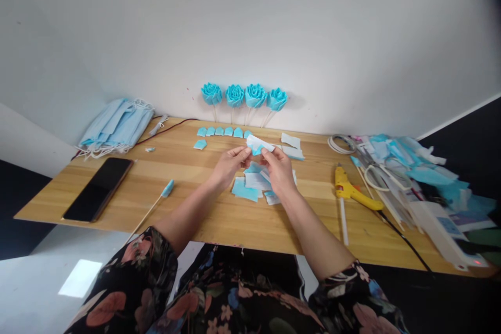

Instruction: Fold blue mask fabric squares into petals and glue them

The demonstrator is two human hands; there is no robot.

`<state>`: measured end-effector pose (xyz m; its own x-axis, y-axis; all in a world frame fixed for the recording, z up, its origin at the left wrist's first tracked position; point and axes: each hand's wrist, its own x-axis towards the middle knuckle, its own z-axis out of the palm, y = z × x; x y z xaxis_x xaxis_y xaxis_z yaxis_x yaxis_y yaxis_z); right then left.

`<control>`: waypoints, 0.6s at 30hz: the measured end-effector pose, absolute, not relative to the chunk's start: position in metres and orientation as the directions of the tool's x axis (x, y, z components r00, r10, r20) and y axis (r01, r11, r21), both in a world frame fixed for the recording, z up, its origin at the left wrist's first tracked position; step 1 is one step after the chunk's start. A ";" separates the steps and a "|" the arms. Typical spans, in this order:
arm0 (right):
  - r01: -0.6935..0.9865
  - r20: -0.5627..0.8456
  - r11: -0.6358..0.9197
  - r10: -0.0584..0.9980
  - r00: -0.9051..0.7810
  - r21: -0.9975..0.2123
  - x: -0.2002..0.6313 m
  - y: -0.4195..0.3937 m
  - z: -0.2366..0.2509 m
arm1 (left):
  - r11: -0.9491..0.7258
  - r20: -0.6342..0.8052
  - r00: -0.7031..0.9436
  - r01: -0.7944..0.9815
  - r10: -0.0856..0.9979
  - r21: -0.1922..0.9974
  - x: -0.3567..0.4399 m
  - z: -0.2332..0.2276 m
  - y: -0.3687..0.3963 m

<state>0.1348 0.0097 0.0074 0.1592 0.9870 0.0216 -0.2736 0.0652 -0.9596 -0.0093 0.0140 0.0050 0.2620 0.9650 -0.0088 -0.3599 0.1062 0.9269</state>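
Observation:
Between my hands, above the middle of the table, is a piece of mask fabric (259, 142), white with a blue folded part. My left hand (231, 163) pinches its left side and my right hand (278, 164) pinches its right side. Below them lies a loose pile of blue and white fabric pieces (256, 181), partly hidden by my right hand. Just beyond my hands is a row of small folded blue petals (219, 131), with one more petal (200, 144) nearer me. White fabric strips (291, 146) lie beyond my right hand.
Several blue fabric roses (235, 95) on sticks lean on the wall. At left are stacked masks (115, 122), a phone (98, 189) and a blue-tipped stick (167, 188). At right are a yellow glue gun (352, 192), scissors (385, 175), a power strip (442, 229) and fabric scraps (415, 159).

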 end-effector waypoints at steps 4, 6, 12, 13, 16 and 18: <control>-0.267 0.036 0.070 0.991 0.129 -0.961 0.135 0.009 0.005 | 0.109 -0.019 0.250 -0.352 0.968 0.930 -0.009 0.006 0.013; -0.262 0.037 0.067 0.993 0.115 -0.963 0.134 0.009 0.004 | 0.101 -0.017 0.245 -0.337 0.969 0.936 -0.009 0.006 0.013; -0.252 0.034 0.058 0.995 0.097 -0.966 0.134 0.009 0.001 | 0.070 0.004 0.243 -0.296 0.970 0.953 -0.009 0.006 0.013; -0.252 0.036 0.059 0.995 0.097 -0.966 0.134 0.009 0.001 | 0.067 0.006 0.240 -0.293 0.971 0.954 -0.009 0.006 0.013; -0.256 0.039 0.064 0.994 0.100 -0.965 0.134 0.009 0.002 | 0.065 0.002 0.235 -0.276 0.972 0.959 -0.009 0.007 0.011; -0.261 0.040 0.065 0.994 0.103 -0.963 0.134 0.009 0.003 | 0.074 -0.013 0.230 -0.262 0.973 0.962 -0.009 0.008 0.011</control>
<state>0.1336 0.0091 0.0027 0.1027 0.9939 0.0398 -0.2607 0.0655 -0.9632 -0.0088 0.0107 0.0085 0.2297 0.9732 -0.0125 -0.2620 0.0742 0.9622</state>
